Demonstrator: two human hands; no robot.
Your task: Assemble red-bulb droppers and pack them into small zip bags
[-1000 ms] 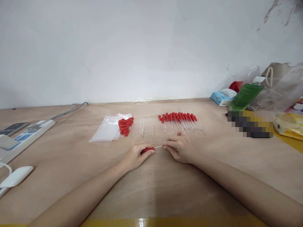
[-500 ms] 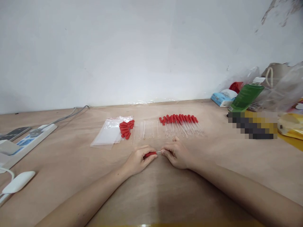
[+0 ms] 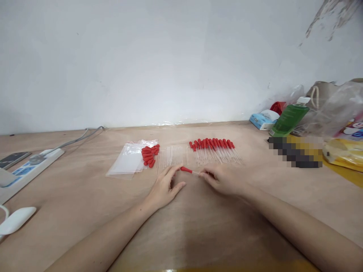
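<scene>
Pinched in my right hand (image 3: 219,178) is the clear tube of a dropper (image 3: 186,170), its red rubber bulb pointing left. My left hand (image 3: 166,189) is open, thumb and fingers apart, with a fingertip close to the bulb's end; whether it touches I cannot tell. Beyond my hands lie several loose red bulbs (image 3: 148,155) on clear plastic bags (image 3: 124,160). Beside them is a row of bare clear tubes (image 3: 172,155). Farther right, several droppers with red bulbs (image 3: 211,143) lie side by side, tubes toward me.
At the left are a white power strip (image 3: 31,168), a phone (image 3: 13,160) and a white plug-like device (image 3: 18,221). A tissue pack (image 3: 262,121), a green bottle (image 3: 289,119) and plastic bags (image 3: 326,113) stand at the right, near a blurred dark object (image 3: 295,153).
My left hand has let go of the red bulb and its fingers have spread. My right hand has moved slightly right and away from me, carrying the dropper.
</scene>
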